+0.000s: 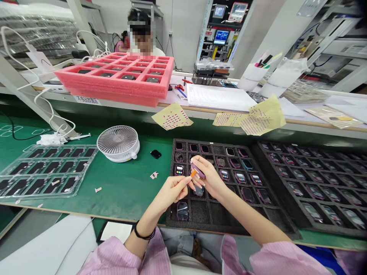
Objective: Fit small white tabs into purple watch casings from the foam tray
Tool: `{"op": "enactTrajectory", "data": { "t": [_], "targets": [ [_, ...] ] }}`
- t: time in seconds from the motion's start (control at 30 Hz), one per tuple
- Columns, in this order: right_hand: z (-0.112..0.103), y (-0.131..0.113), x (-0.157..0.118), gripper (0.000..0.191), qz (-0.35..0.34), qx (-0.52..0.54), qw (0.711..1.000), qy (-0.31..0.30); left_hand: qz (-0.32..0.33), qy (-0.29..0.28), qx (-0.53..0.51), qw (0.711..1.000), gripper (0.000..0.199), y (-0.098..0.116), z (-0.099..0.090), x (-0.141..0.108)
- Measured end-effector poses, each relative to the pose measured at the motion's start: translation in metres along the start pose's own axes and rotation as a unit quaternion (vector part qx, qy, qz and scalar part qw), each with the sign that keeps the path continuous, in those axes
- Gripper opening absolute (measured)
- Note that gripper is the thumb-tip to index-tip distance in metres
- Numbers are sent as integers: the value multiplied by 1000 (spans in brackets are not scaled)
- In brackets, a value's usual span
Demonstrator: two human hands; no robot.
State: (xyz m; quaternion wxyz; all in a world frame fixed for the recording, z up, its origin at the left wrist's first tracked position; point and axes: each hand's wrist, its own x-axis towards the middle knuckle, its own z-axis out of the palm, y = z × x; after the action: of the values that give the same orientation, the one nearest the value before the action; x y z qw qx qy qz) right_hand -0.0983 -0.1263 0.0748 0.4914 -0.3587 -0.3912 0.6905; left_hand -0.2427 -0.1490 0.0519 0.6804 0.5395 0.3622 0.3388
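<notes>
My left hand pinches a small orange strip between thumb and fingertips. My right hand grips a small purple watch-like device, its fingers wrapped around the edges. The orange strip touches or overlaps the device's near side; the exact contact is hidden by the fingers. Both hands are over a black foam tray whose compartments hold several purple-framed watch devices, some with coloured stickers or icons on their faces. One device sits in the tray's near left compartment.
A second black foam tray lies at right. Left are a white fan, a black device piece, paper scraps and a clear plastic tray. A pink foam tray rests on the shelf. A person is beyond it.
</notes>
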Motion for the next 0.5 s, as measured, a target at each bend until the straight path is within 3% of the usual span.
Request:
{"op": "enactTrajectory", "data": {
  "t": [0.17,0.33,0.5],
  "targets": [
    [5,4,2,34,65,93,992,-50,40,16,-38,998,47,-6,6,3],
    [2,7,6,34,48,115,992,-16,49,43,-52,996,48,-11,4,5],
    [3,19,3,24,32,51,998,24,68,113,-40,990,47,-6,3,10]
  ]
}}
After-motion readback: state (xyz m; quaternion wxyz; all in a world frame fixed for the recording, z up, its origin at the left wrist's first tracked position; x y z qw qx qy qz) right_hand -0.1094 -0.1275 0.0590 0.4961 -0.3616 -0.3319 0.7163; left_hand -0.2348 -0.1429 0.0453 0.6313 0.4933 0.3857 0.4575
